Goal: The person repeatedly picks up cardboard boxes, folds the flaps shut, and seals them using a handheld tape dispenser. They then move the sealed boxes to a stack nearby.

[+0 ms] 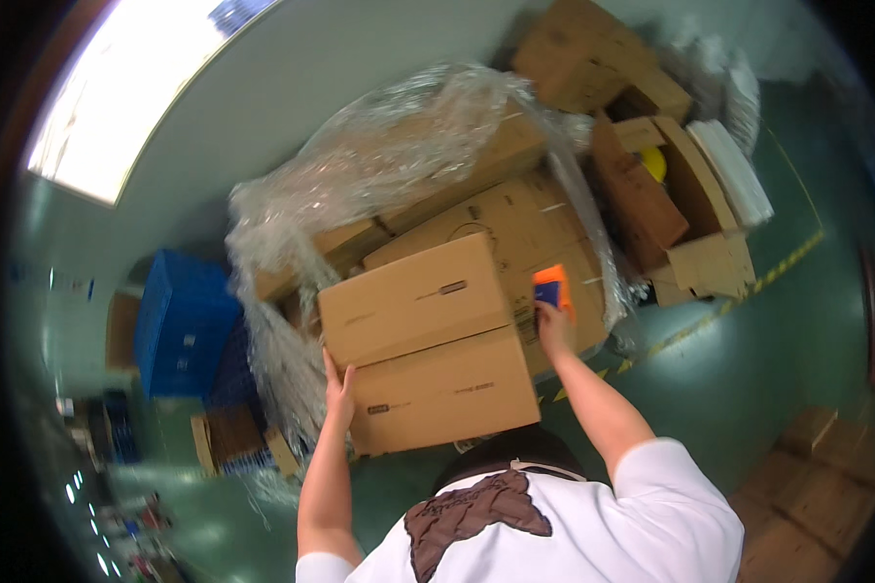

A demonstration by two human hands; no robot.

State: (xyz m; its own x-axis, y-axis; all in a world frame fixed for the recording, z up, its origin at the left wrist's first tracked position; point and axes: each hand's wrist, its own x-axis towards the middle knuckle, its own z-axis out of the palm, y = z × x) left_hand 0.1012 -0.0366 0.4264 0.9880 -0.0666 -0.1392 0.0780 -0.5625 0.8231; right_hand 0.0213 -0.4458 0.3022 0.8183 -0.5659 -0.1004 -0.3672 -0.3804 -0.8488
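Note:
A closed cardboard box [430, 350] with a seam across its top lies before me, over larger flat cardboard [510, 211]. My left hand [340, 390] rests against the box's left side, thumb and fingers spread, gripping nothing that I can make out. To the right of the box, my right hand [556, 328] holds a small orange and blue object [552, 286], whose exact kind I cannot tell. It is over the flat cardboard, apart from the box. Crumpled clear plastic wrap [408, 131] surrounds the cardboard at the back, left and right.
An open cardboard carton [700, 182] with something yellow inside stands at the right, near yellow-black floor tape [780, 270]. Blue crates or boxes [186, 328] and a small open carton [237, 437] are at the left. More cardboard boxes [809, 495] sit at lower right.

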